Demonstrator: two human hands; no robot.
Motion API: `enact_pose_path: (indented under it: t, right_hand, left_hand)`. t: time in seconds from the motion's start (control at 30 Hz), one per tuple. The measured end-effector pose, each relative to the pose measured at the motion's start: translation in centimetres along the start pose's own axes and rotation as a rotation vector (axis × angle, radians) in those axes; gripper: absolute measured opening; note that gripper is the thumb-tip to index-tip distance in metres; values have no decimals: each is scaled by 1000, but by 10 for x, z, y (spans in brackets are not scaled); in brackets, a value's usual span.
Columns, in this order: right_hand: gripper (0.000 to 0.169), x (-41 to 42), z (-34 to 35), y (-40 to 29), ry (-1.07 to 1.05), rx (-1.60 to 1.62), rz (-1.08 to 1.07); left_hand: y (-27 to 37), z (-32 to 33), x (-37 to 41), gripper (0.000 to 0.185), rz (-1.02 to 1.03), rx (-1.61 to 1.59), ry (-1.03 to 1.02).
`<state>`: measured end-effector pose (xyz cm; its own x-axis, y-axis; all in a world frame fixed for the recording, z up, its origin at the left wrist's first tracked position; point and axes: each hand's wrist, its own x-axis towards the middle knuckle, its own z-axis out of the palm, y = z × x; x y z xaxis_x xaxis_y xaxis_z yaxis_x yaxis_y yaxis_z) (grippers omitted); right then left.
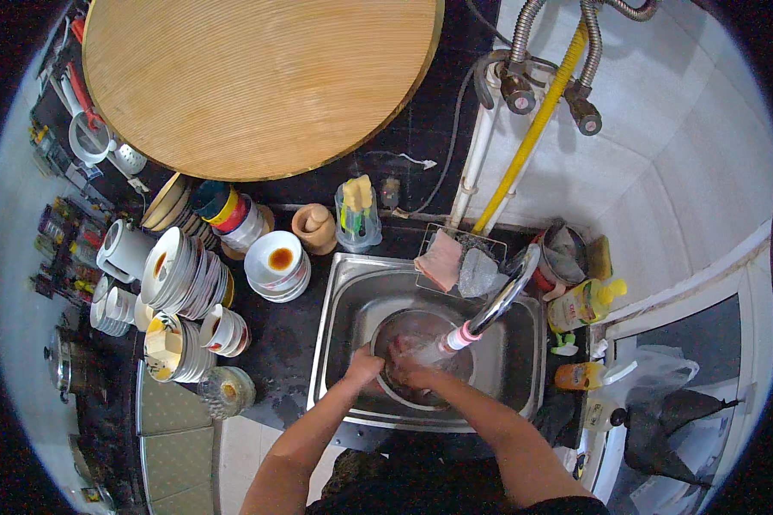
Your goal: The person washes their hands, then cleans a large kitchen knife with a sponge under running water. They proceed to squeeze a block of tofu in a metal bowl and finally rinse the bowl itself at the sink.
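A round metal basin (454, 380) filled with water sits in the stainless steel sink (515, 360). My left hand (365, 365) grips the basin's left rim. My right hand (415, 373) is inside the basin, partly in the water, beside something reddish that is too blurred to name; whether it holds anything cannot be told. Water runs from the chrome faucet (505, 290), through its pink-ringed nozzle (462, 336), close to my right hand. A pink cloth (439, 260) and a translucent scrubbing cloth (478, 273) lie on the wire rack at the sink's back edge.
Stacked bowls (277, 264), plates (167, 270) and cups (222, 328) crowd the black counter on the left. Behind the sink are a wooden mortar (314, 228) and a plastic utensil holder (357, 215). Detergent bottles (576, 306) stand at the right, near a red pot (562, 254).
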<state>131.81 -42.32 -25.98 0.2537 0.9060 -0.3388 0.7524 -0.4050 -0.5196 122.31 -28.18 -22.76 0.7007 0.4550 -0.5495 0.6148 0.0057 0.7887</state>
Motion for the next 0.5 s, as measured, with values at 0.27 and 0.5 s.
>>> enact_pose_path:
  t: [0.27,0.5]
  right_hand:
    - [60,-19,16,36,8,118,-15]
    - [56,-21,20,13,-324,131,-342]
  left_hand:
    - [-1,2,-16,43,-34,-78,23]
    - [-15,4,-4,48,81,-79,135]
